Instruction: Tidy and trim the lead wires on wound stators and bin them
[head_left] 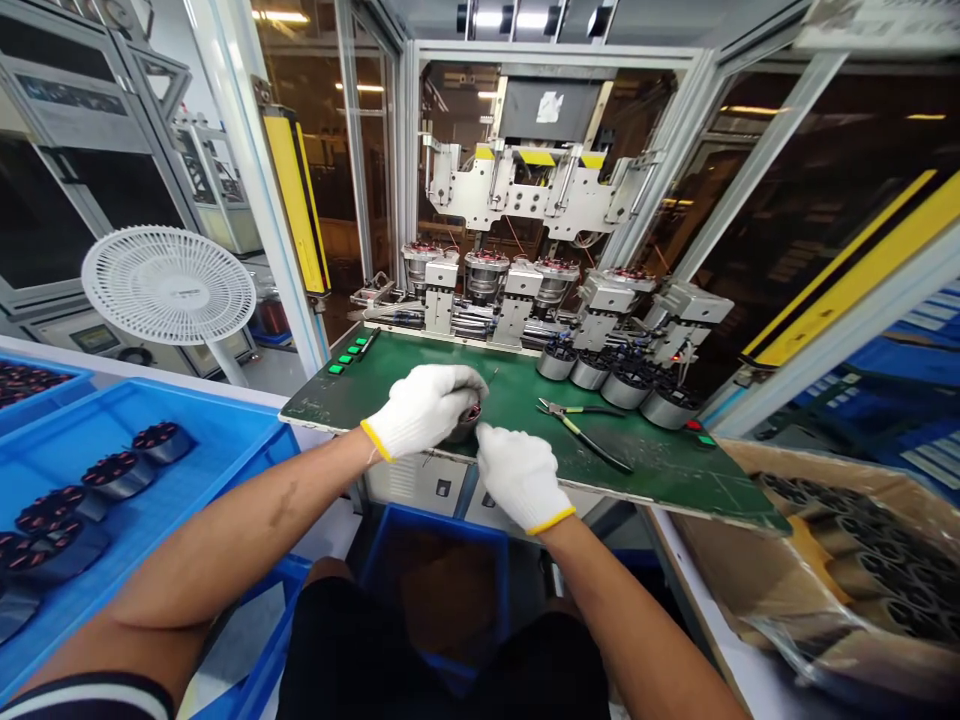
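My left hand, in a white knit glove with a yellow cuff, is wrapped round a dark wound motor part at the front of the green work surface. Close against the part's right side is my right hand, gloved the same way, its fingers closed; what they pinch, if anything, is too small to make out. A thin wire sticks up just beyond the left fingers. Pliers with dark and yellow-green handles lie to the right.
Several metal rings stand at the right rear, below the machine's fixtures. A blue tray holds wound parts at the left. At the right is a cardboard box of rings. A white fan stands at left.
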